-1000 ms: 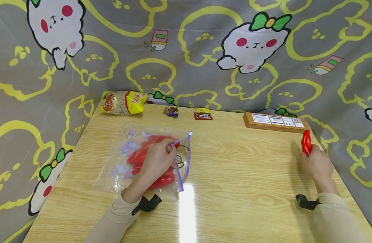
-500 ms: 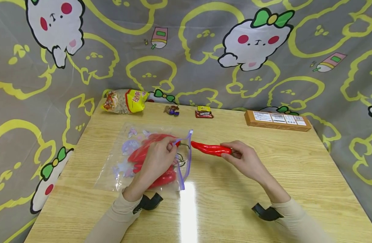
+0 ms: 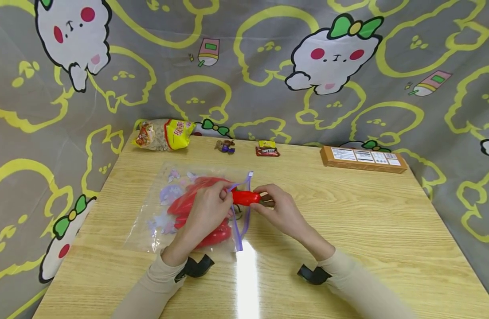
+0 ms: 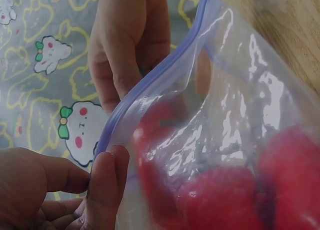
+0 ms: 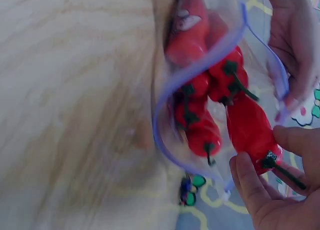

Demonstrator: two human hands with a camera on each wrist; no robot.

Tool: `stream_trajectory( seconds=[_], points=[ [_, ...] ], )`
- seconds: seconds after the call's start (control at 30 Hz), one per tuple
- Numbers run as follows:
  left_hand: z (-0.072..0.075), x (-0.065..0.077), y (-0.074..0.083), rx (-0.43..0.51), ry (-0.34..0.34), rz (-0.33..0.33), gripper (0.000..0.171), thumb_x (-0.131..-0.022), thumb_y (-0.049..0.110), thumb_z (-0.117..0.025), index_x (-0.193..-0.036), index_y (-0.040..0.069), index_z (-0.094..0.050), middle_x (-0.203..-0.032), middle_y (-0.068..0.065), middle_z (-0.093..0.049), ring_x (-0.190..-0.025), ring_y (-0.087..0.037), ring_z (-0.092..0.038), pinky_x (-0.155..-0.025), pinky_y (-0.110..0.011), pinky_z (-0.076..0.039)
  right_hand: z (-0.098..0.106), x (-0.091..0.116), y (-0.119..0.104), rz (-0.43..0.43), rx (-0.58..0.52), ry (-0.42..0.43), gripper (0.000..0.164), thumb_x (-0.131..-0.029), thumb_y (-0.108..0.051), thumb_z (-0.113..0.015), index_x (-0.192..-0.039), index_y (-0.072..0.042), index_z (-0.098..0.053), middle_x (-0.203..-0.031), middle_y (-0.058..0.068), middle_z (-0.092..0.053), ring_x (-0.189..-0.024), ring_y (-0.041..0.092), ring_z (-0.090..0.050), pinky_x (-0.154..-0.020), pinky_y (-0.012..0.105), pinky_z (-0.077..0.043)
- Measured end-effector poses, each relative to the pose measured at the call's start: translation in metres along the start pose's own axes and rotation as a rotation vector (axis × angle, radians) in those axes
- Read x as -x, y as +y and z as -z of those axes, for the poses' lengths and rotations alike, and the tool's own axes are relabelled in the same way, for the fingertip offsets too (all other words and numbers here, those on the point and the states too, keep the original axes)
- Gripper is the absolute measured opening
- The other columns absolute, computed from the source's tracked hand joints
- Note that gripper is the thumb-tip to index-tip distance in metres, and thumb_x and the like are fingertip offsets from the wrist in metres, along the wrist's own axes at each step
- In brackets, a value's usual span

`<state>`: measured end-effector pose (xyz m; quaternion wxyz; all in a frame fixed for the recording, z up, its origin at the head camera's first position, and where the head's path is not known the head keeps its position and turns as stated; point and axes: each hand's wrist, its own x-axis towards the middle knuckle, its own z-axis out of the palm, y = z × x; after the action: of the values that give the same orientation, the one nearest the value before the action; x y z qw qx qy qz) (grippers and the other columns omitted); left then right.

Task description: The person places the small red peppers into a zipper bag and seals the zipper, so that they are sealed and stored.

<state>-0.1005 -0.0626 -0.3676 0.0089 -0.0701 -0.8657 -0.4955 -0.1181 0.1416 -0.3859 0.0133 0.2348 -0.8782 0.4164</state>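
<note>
A clear zip bag (image 3: 148,226) with a purple zip edge lies on the left of the table, holding several red chili peppers (image 5: 200,122) with green stems. My left hand (image 3: 208,204) pinches the upper lip of the bag's mouth between thumb and fingers, so the mouth gapes, as the left wrist view also shows. My right hand (image 3: 278,208) pinches one more red chili pepper (image 3: 246,197) near its stem end. That pepper's tip is inside the mouth of the bag, and its stem points back toward my right palm (image 5: 300,190).
Along the table's back edge stand a yellow snack bag (image 3: 164,134), some small wrapped candies (image 3: 225,146), a red bar (image 3: 267,151) with a yellow packet (image 3: 267,144), and a long brown box (image 3: 363,160). Patterned cloth (image 3: 260,66) hangs behind the table (image 3: 348,212).
My right hand has come from the table's right side to the bag, bringing the chili pepper, whose tip has entered the mouth. My left hand has stayed on the bag's edge.
</note>
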Motion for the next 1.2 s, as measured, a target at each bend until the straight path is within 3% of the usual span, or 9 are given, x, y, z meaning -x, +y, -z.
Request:
stream_trajectory(
  seconds=[0.2, 0.4, 0.6, 0.87, 1.07, 1.2],
  points=[
    [0.000, 0.000, 0.000, -0.013, 0.010, -0.035, 0.029, -0.087, 0.008, -0.053, -0.116, 0.003, -0.058, -0.066, 0.002, -0.057, -0.045, -0.010, -0.058, -0.040, -0.027, -0.045, -0.017, -0.010, -0.003, -0.009, -0.044, 0.020, 0.034, -0.084, -0.014, -0.067, -0.116, -0.008, -0.059, -0.109, 0.006, -0.056, -0.092, 0.019, -0.064, -0.073, 0.022, -0.053],
    [0.000, 0.000, 0.001, 0.003, 0.006, -0.038, 0.029, -0.088, 0.008, -0.053, -0.116, 0.002, -0.058, -0.067, 0.002, -0.057, -0.045, -0.008, -0.058, -0.042, -0.026, -0.046, -0.028, -0.018, -0.005, -0.069, -0.095, 0.056, 0.024, -0.081, -0.015, -0.070, -0.100, -0.010, -0.056, -0.099, 0.001, -0.062, -0.082, 0.014, -0.065, -0.068, 0.021, -0.053],
    [0.000, 0.001, 0.000, -0.023, 0.028, -0.066, 0.028, -0.087, 0.009, -0.053, -0.114, 0.003, -0.060, -0.066, 0.004, -0.058, -0.045, -0.003, -0.057, -0.046, -0.023, -0.047, -0.042, -0.024, -0.005, 0.022, -0.076, 0.061, 0.018, -0.082, -0.010, -0.068, -0.096, -0.004, -0.060, -0.098, 0.006, -0.062, -0.087, 0.021, -0.066, -0.071, 0.021, -0.053],
    [0.000, 0.001, 0.000, -0.052, 0.051, -0.090, 0.027, -0.087, 0.011, -0.055, -0.112, 0.001, -0.061, -0.067, 0.003, -0.059, -0.043, 0.001, -0.054, -0.045, -0.021, -0.046, -0.053, -0.026, -0.007, 0.111, -0.023, -0.032, 0.016, -0.087, -0.001, -0.056, -0.102, -0.002, -0.063, -0.102, 0.007, -0.059, -0.095, 0.018, -0.061, -0.077, 0.018, -0.050],
    [0.000, 0.000, -0.001, -0.038, 0.043, -0.082, 0.027, -0.087, 0.011, -0.055, -0.112, 0.002, -0.061, -0.068, 0.003, -0.059, -0.043, 0.000, -0.054, -0.044, -0.022, -0.046, -0.053, -0.024, -0.006, 0.121, -0.054, -0.065, 0.017, -0.088, -0.001, -0.053, -0.103, -0.003, -0.063, -0.107, 0.006, -0.057, -0.101, 0.017, -0.058, -0.082, 0.019, -0.049],
    [0.001, 0.000, -0.001, -0.033, 0.037, -0.092, 0.027, -0.087, 0.010, -0.055, -0.112, 0.001, -0.061, -0.068, 0.003, -0.059, -0.043, 0.000, -0.054, -0.043, -0.022, -0.046, -0.046, -0.020, -0.006, 0.130, -0.065, -0.089, 0.022, -0.091, -0.007, -0.053, -0.111, -0.006, -0.061, -0.113, 0.004, -0.056, -0.106, 0.017, -0.056, -0.085, 0.024, -0.049]
  ],
)
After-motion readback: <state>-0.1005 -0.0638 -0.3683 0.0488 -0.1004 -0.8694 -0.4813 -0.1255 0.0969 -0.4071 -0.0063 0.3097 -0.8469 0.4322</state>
